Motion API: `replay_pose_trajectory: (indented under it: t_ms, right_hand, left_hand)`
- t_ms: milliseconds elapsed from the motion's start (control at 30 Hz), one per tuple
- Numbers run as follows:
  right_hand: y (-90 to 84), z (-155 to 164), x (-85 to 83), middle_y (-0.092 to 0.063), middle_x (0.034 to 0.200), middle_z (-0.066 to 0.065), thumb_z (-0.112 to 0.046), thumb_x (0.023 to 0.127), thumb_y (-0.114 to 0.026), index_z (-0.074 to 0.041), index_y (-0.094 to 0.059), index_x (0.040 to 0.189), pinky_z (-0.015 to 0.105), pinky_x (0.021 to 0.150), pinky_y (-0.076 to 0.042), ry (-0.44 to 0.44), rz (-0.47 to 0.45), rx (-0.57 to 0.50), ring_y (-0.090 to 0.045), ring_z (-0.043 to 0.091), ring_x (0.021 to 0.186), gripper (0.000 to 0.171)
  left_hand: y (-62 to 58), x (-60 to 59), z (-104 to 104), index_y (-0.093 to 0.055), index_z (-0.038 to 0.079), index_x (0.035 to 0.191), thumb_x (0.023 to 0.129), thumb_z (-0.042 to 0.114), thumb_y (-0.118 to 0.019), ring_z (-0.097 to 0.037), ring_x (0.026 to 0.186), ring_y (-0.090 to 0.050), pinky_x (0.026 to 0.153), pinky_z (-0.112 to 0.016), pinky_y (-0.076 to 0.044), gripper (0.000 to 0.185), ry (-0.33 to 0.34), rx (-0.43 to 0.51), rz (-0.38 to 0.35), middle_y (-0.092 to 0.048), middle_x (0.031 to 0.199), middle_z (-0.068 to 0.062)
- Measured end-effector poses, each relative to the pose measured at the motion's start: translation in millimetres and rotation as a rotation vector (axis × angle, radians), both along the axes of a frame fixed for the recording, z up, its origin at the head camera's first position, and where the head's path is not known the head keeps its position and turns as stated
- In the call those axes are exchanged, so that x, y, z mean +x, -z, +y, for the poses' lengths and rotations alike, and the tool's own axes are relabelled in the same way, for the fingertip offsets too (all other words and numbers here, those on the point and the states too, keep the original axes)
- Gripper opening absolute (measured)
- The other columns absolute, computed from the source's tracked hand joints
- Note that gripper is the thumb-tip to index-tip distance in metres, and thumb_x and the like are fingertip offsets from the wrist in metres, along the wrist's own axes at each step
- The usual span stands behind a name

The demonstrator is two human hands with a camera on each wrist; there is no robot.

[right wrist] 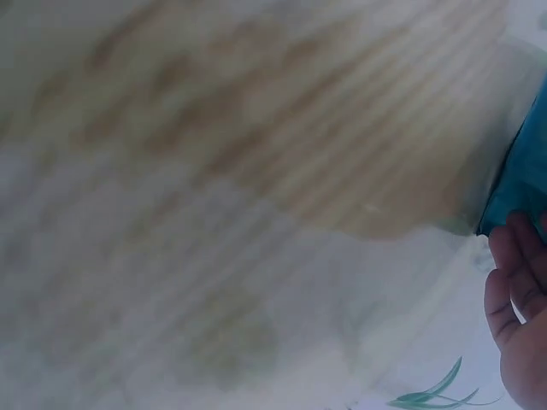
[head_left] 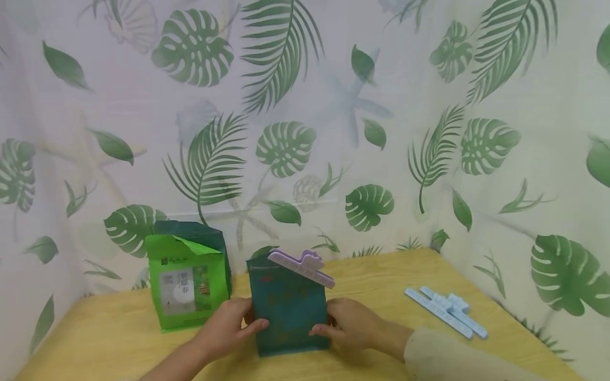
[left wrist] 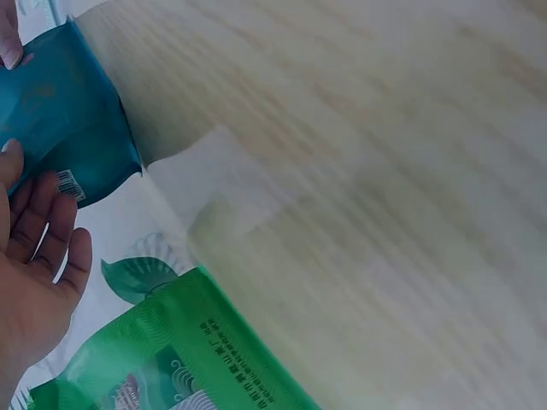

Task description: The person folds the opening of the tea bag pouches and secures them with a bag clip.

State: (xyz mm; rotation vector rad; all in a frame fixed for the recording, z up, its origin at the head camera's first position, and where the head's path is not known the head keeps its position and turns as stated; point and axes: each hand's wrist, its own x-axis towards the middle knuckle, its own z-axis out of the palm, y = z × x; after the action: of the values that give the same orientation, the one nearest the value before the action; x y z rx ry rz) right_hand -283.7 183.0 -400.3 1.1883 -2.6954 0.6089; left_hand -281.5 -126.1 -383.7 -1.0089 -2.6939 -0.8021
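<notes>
A dark teal pouch (head_left: 288, 312) stands upright on the table, held between both hands. A light purple sealing clip (head_left: 305, 268) sits slantwise across its top, lower at the right end. My left hand (head_left: 232, 324) grips the pouch's left side, thumb on the front and fingers toward the back. On the opposite side my right hand (head_left: 355, 324) grips it likewise, thumb at the lower front. In the left wrist view the pouch (left wrist: 60, 111) shows a small barcode near the fingers. The right wrist view catches only an edge of the pouch (right wrist: 521, 175).
Left of the pouch stands a bright green bag (head_left: 193, 317) with a printed label, a dark green bag (head_left: 188, 228) behind it. Two pale blue clips (head_left: 445, 312) lie together on the wooden table (head_left: 381, 286) at right. A leaf-patterned cloth (head_left: 333, 174) hangs behind.
</notes>
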Motion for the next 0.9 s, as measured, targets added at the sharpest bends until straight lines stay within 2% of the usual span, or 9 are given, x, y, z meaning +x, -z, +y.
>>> replay_pose_trajectory:
  t_ms: [200,333,433,567,667,800,900]
  right_hand:
    - [5.8,-4,-1.8,-0.070,0.087,-0.009,-0.039,0.103,-0.054,-0.015,-0.070,0.099,0.024,0.072,-0.053,0.029,-0.034,-0.050,-0.060,-0.002,0.079,0.028]
    - [9.9,-8,-5.4,-0.068,0.084,-0.010,-0.039,0.102,-0.053,-0.016,-0.069,0.097,0.024,0.069,-0.052,0.057,0.017,-0.070,-0.060,-0.001,0.076,0.028]
    - [12.0,-9,-7.8,-0.063,0.078,-0.008,-0.039,0.102,-0.054,-0.014,-0.064,0.092,0.026,0.065,-0.050,0.111,0.075,-0.052,-0.057,0.003,0.071,0.029]
    - [17.0,-8,-9.4,-0.065,0.084,0.000,-0.034,0.104,-0.053,-0.010,-0.061,0.093,0.033,0.069,-0.053,0.152,0.142,0.036,-0.064,0.014,0.078,0.028]
    - [19.8,-7,-9.5,-0.067,0.088,0.007,-0.031,0.104,-0.054,-0.006,-0.061,0.094,0.038,0.072,-0.054,0.167,0.194,0.085,-0.066,0.020,0.081,0.028]
    - [19.4,-4,-8.1,-0.064,0.083,0.007,-0.028,0.104,-0.054,-0.004,-0.060,0.092,0.038,0.069,-0.053,0.177,0.209,0.088,-0.063,0.021,0.076,0.027]
    - [18.3,-3,-8.7,-0.059,0.079,0.004,-0.025,0.104,-0.054,-0.004,-0.059,0.091,0.036,0.066,-0.051,0.180,0.191,0.071,-0.059,0.018,0.074,0.025]
  left_hand:
    - [5.2,1.8,0,-0.062,0.014,0.083,0.093,0.035,-0.071,-0.002,0.068,-0.051,0.063,-0.025,-0.045,0.025,-0.009,-0.040,0.003,-0.059,0.073,0.010]
    - [10.0,2.5,1,-0.063,0.011,0.086,0.094,0.031,-0.070,-0.002,0.069,-0.052,0.062,-0.025,-0.045,0.023,-0.043,-0.042,-0.011,-0.060,0.075,0.007]
    - [12.8,1.6,7,-0.065,0.008,0.094,0.094,0.029,-0.069,-0.005,0.072,-0.054,0.063,-0.027,-0.046,0.022,-0.097,-0.029,0.008,-0.063,0.079,0.004]
    - [17.1,-0.3,14,-0.064,0.004,0.102,0.094,0.027,-0.070,-0.012,0.076,-0.058,0.065,-0.034,-0.049,0.025,-0.180,-0.033,0.033,-0.065,0.083,-0.001]
    - [21.8,-2.1,21,-0.060,-0.003,0.111,0.092,0.027,-0.073,-0.022,0.085,-0.064,0.074,-0.042,-0.053,0.038,-0.238,-0.049,0.054,-0.066,0.091,-0.010]
    - [27.8,-3.7,30,-0.056,-0.012,0.116,0.089,0.027,-0.077,-0.033,0.093,-0.065,0.082,-0.049,-0.052,0.052,-0.298,-0.094,0.106,-0.065,0.097,-0.020]
    - [31.3,-4.0,34,-0.057,-0.011,0.113,0.090,0.029,-0.074,-0.032,0.091,-0.063,0.083,-0.048,-0.051,0.050,-0.338,-0.138,0.142,-0.064,0.095,-0.019]
